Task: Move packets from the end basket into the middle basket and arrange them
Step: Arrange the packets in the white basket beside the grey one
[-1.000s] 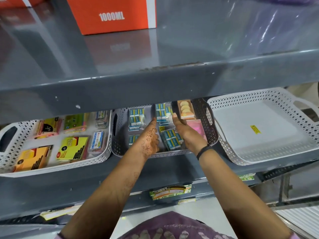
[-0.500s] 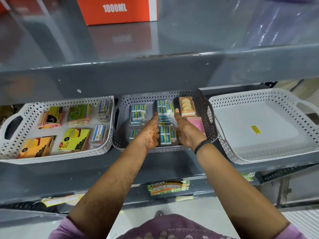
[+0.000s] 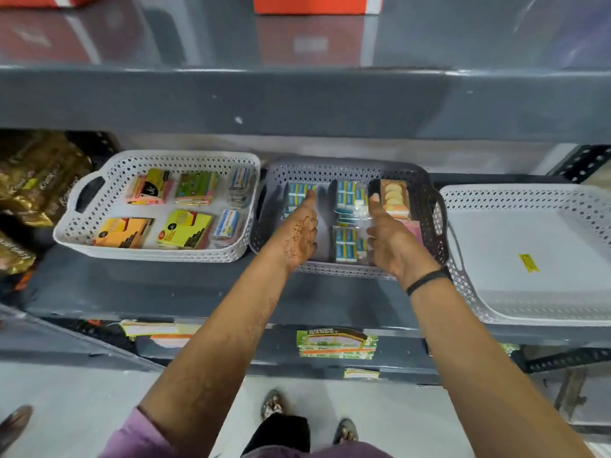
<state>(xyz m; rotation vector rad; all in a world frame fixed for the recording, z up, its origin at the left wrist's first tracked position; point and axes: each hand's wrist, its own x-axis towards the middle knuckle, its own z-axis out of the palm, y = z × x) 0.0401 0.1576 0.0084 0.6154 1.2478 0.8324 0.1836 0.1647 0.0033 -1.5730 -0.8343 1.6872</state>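
Observation:
The grey middle basket (image 3: pixel 344 170) holds several clear packets of blue-and-white erasers (image 3: pixel 351 196), a packet of round orange pieces (image 3: pixel 394 197) and a pink packet (image 3: pixel 415 229). My left hand (image 3: pixel 302 231) lies flat over the left column of packets, fingers stretched toward the back. My right hand (image 3: pixel 386 239) hovers open beside the middle column, a thumb near the orange packet. Neither hand grips anything. The white end basket (image 3: pixel 529 200) on the right holds no packets; only a yellow sticker shows inside.
A white basket (image 3: pixel 158 160) on the left holds sticky-note pads and small boxes. The upper shelf's grey edge (image 3: pixel 297 100) overhangs the baskets. Gold bags (image 3: pixel 36 180) sit far left. Labels (image 3: pixel 337 343) hang on the shelf front; my feet stand on the floor below.
My view has dropped and shifted, so more of the baskets shows. Both hands have drawn apart slightly; the left one slid to the left column, the right one opened beside the middle packets.

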